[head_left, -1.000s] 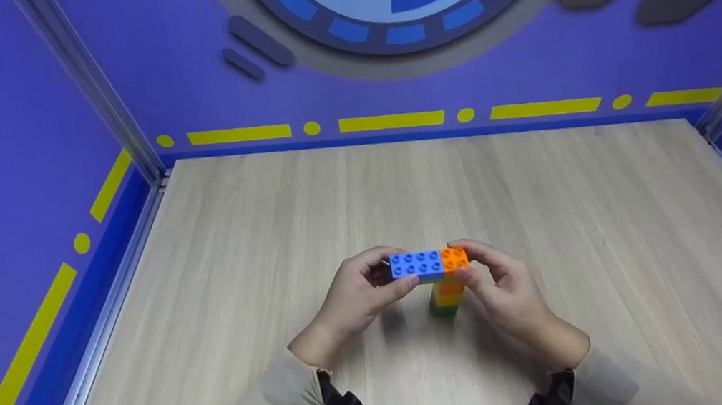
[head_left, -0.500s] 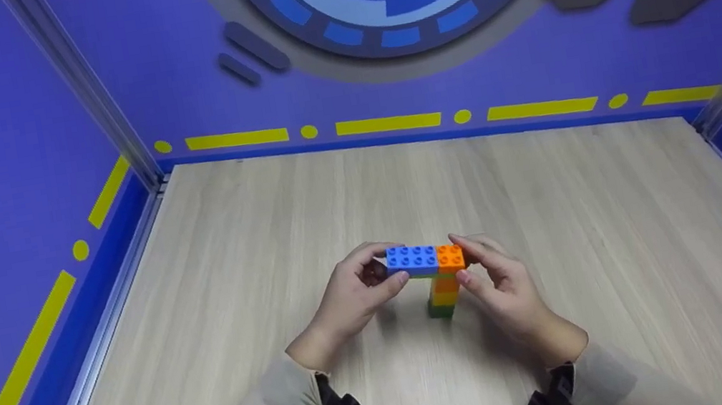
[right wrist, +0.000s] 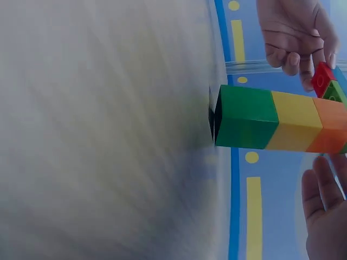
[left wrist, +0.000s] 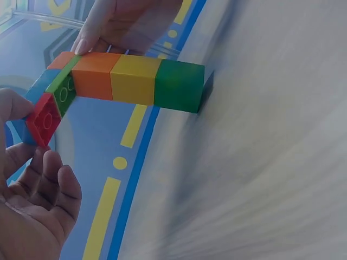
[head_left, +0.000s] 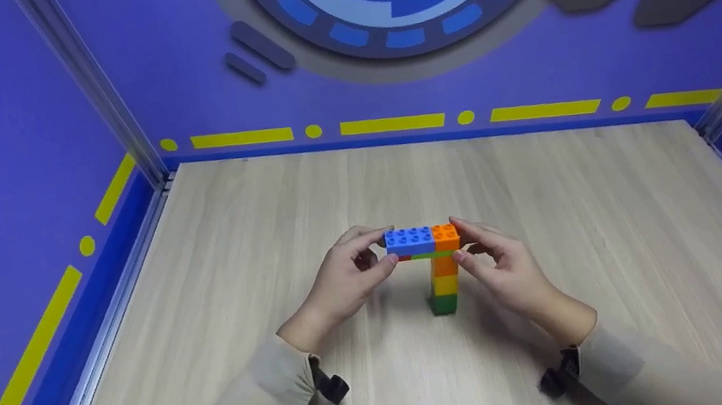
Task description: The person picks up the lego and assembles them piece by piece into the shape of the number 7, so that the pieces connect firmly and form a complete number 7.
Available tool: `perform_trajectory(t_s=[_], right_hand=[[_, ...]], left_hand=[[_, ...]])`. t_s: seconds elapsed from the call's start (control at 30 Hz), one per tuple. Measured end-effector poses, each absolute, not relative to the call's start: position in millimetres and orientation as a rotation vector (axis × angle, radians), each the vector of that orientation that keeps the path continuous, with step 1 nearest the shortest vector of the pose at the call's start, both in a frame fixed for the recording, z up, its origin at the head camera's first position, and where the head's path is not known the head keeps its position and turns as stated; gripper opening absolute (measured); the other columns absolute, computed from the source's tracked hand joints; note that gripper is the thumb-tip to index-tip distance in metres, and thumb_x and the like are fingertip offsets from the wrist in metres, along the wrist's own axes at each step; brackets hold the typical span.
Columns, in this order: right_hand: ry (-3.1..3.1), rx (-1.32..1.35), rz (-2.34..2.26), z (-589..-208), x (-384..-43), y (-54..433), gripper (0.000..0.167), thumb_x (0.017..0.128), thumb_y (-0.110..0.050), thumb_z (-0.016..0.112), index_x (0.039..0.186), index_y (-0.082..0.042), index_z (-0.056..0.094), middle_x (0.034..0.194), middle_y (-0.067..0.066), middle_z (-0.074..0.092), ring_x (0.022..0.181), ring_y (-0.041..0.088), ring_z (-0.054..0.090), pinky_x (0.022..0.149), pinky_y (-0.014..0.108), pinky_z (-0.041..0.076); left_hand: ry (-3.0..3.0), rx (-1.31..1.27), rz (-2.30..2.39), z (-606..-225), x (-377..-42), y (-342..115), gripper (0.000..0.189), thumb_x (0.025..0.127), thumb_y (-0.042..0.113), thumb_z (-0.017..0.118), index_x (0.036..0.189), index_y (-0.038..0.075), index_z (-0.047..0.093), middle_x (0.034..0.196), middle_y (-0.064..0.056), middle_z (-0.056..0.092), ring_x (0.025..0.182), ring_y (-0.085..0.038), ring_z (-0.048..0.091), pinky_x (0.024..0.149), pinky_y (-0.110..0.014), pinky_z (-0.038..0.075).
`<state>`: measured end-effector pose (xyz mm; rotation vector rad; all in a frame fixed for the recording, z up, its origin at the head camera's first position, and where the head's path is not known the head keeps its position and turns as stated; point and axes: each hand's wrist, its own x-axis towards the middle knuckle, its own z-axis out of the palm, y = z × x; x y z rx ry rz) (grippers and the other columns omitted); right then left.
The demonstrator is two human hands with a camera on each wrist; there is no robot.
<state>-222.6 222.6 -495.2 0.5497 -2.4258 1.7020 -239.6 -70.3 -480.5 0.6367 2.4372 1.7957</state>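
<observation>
Both hands hold a toy building-brick structure. Its top row is a long blue brick [head_left: 409, 245] beside a square orange brick [head_left: 446, 239]. Beneath these lie a red brick [left wrist: 43, 120] and a light green brick [left wrist: 63, 92]. Below the right end hangs a column of an orange block [left wrist: 93, 76], a yellow block [left wrist: 135, 82] and a dark green block [left wrist: 178, 85]. My left hand [head_left: 344, 277] pinches the left end between thumb and fingers. My right hand [head_left: 510, 276] holds the right end, thumb in front. The green block's dark underside shows in both wrist views, apparently off the table.
A pale wood-grain table [head_left: 303, 204] lies under the hands. Purple-blue panels [head_left: 168, 81] with yellow markings stand at its back and sides, joined by metal corner posts [head_left: 88, 79]. Black straps [head_left: 328, 381] with small cameras sit at the cuffs.
The structure's top row has moved up in the head view, away from the body, with both hands. More of the column's front now shows, along with the red brick's edge.
</observation>
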Motion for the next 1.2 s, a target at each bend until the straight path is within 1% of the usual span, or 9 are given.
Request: perform_trajectory(t_s=[0.13, 0.3, 0.43, 0.57, 0.77, 0.9, 0.97, 1.07, 1.2], right_hand=[[-2.492, 0.414, 1.772, -491, -231, 223, 0.052, 0.109, -0.014, 0.076, 0.158, -0.002, 0.064, 0.15, 0.015, 0.075, 0.122, 0.01, 0.073, 0.105, 0.016, 0.059], [-2.48, 0.228, 1.917, -489, -241, 223, 0.047, 0.108, -0.016, 0.079, 0.153, -0.004, 0.069, 0.15, 0.016, 0.074, 0.122, 0.016, 0.074, 0.105, 0.017, 0.06], [-2.465, 0.128, 2.0, -490, -248, 222, 0.048, 0.109, -0.018, 0.079, 0.153, -0.003, 0.069, 0.152, 0.018, 0.072, 0.123, 0.015, 0.074, 0.105, 0.016, 0.06], [-2.486, 0.054, 2.065, -491, -256, 220, 0.051, 0.112, -0.022, 0.075, 0.158, -0.003, 0.064, 0.158, 0.017, 0.067, 0.127, 0.017, 0.071, 0.105, 0.014, 0.058], [-2.597, 0.104, 2.101, -490, -266, 220, 0.057, 0.114, -0.01, 0.066, 0.17, -0.011, 0.052, 0.174, 0.01, 0.053, 0.141, 0.027, 0.061, 0.104, 0.013, 0.057], [-2.628, 0.13, 2.085, -491, -271, 218, 0.06, 0.113, -0.006, 0.066, 0.17, -0.013, 0.052, 0.176, 0.009, 0.051, 0.142, 0.029, 0.059, 0.104, 0.014, 0.057], [-2.624, 0.098, 2.084, -492, -273, 216, 0.057, 0.112, -0.007, 0.067, 0.167, -0.012, 0.055, 0.173, 0.011, 0.054, 0.141, 0.029, 0.062, 0.107, 0.017, 0.057], [-2.615, -0.007, 2.135, -494, -276, 216, 0.053, 0.112, -0.01, 0.069, 0.164, -0.013, 0.06, 0.168, 0.013, 0.057, 0.139, 0.029, 0.063, 0.117, 0.028, 0.057], [-2.62, -0.169, 2.228, -498, -280, 216, 0.054, 0.11, -0.016, 0.073, 0.163, -0.018, 0.062, 0.164, 0.012, 0.057, 0.137, 0.024, 0.062, 0.129, 0.044, 0.047]], left_hand=[[2.44, 0.563, 1.841, -479, -245, -69, 0.048, 0.107, 0.02, 0.081, 0.152, 0.009, 0.07, 0.134, -0.011, 0.071, 0.091, -0.015, 0.059, 0.075, -0.02, 0.049], [2.427, 0.44, 1.942, -481, -253, -65, 0.043, 0.106, 0.024, 0.083, 0.146, 0.014, 0.072, 0.133, -0.008, 0.076, 0.085, -0.016, 0.058, 0.069, -0.021, 0.047], [2.429, 0.384, 1.957, -484, -260, -61, 0.038, 0.106, 0.029, 0.083, 0.142, 0.017, 0.077, 0.135, -0.004, 0.078, 0.085, -0.016, 0.06, 0.069, -0.022, 0.047], [2.462, 0.394, 1.93, -489, -268, -59, 0.039, 0.107, 0.027, 0.081, 0.145, 0.016, 0.077, 0.138, -0.004, 0.078, 0.088, -0.015, 0.063, 0.073, -0.021, 0.052], [2.542, 0.405, 1.89, -500, -282, -58, 0.041, 0.11, 0.023, 0.077, 0.148, 0.008, 0.075, 0.134, -0.013, 0.076, 0.09, -0.013, 0.062, 0.077, -0.019, 0.052], [2.568, 0.339, 1.875, -506, -288, -57, 0.039, 0.111, 0.021, 0.076, 0.147, 0.007, 0.075, 0.137, -0.014, 0.078, 0.091, -0.012, 0.061, 0.075, -0.019, 0.05], [2.582, 0.299, 1.873, -509, -290, -56, 0.037, 0.11, 0.021, 0.076, 0.145, 0.007, 0.076, 0.138, -0.013, 0.079, 0.092, -0.012, 0.06, 0.076, -0.019, 0.05], [2.604, 0.244, 1.876, -512, -293, -54, 0.033, 0.109, 0.022, 0.078, 0.139, 0.008, 0.08, 0.134, -0.013, 0.082, 0.093, -0.013, 0.06, 0.078, -0.02, 0.048], [2.618, 0.181, 1.855, -516, -299, -50, 0.027, 0.109, 0.023, 0.078, 0.131, 0.009, 0.085, 0.13, -0.01, 0.085, 0.097, -0.015, 0.065, 0.079, -0.024, 0.051]])
